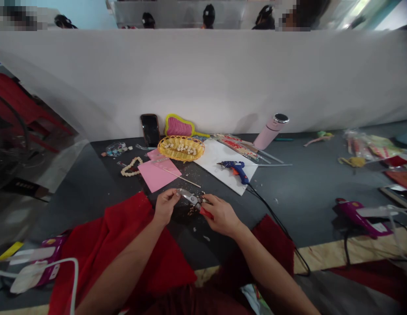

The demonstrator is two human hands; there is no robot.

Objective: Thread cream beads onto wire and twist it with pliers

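Grey table (305, 188), scissors (190, 198) close to fingertips

Over the table's near side, the scissors stretch between both hands, blades toward the left hand (166, 206). Its thumb and forefinger are pressed together at the blade tips; whether they pinch the metal or some small piece is too blurred to tell. Fingers of the right hand (220, 214) curl round the red handle (206, 213). A sudden squeeze could nip the left fingertips, since they sit so near the edges. Brown bits (191, 211) show just below the scissors, and a knock from the handle might scatter them. Farther back, the glue gun (238, 168) lies on a white board (213, 154). Its cord (271, 211) runs down beside the right forearm; an elbow catching it could drag the gun off.
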